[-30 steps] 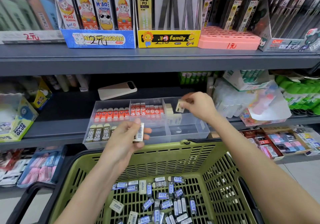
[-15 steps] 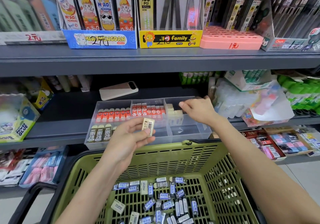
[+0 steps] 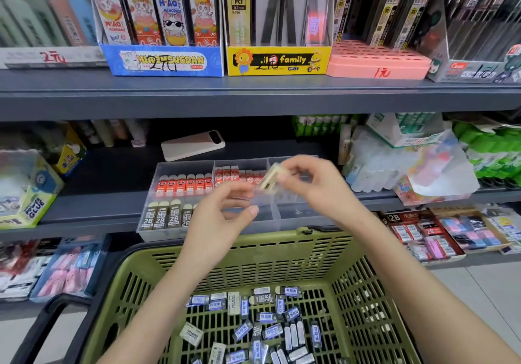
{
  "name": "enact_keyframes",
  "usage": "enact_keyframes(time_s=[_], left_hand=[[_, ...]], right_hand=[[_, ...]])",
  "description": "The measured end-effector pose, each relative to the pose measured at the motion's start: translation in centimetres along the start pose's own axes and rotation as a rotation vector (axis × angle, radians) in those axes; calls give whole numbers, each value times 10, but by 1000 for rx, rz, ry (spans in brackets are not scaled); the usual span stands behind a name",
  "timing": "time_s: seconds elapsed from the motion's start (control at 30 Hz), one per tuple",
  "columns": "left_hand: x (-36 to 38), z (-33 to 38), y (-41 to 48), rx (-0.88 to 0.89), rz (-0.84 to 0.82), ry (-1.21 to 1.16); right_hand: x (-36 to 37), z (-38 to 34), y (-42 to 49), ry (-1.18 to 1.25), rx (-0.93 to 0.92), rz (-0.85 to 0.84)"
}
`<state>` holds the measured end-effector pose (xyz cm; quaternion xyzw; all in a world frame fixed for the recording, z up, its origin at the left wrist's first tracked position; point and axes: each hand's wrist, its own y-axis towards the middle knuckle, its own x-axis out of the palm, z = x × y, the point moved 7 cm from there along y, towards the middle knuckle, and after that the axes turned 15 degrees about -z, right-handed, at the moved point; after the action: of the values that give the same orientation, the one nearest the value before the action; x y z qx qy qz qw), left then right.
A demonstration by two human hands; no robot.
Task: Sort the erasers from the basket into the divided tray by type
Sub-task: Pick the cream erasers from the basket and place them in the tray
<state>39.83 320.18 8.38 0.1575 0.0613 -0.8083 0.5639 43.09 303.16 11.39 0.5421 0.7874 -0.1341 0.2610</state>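
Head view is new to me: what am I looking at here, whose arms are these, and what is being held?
There is no machine. One camera worn on a person's head looks forward and down, so the two bare arms are the wearer's own. The right hand pinches a pale eraser, blurred, over a clear divided tray on a shop shelf. The left hand hangs beside it with relaxed fingers, holding nothing. The tray holds red-sleeved erasers at the back and 2B erasers in front. Below is a green basket with many loose erasers.
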Motion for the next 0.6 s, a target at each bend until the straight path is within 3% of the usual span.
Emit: enact_keyframes(time_s=[0.1,0.17,0.3,0.6], left_hand=[[-2,-1,-6,32,38,297],[1,-2,-9,74,50,479],[7,-10,-13,123,4,701],[10,-20,-12,100,-47,768]], right_hand=[[-41,36,10,-167,156,286],[-53,54,20,-416,289,348],[-38,79,43,-677,388,238],[-6,95,58,-790,361,-107]])
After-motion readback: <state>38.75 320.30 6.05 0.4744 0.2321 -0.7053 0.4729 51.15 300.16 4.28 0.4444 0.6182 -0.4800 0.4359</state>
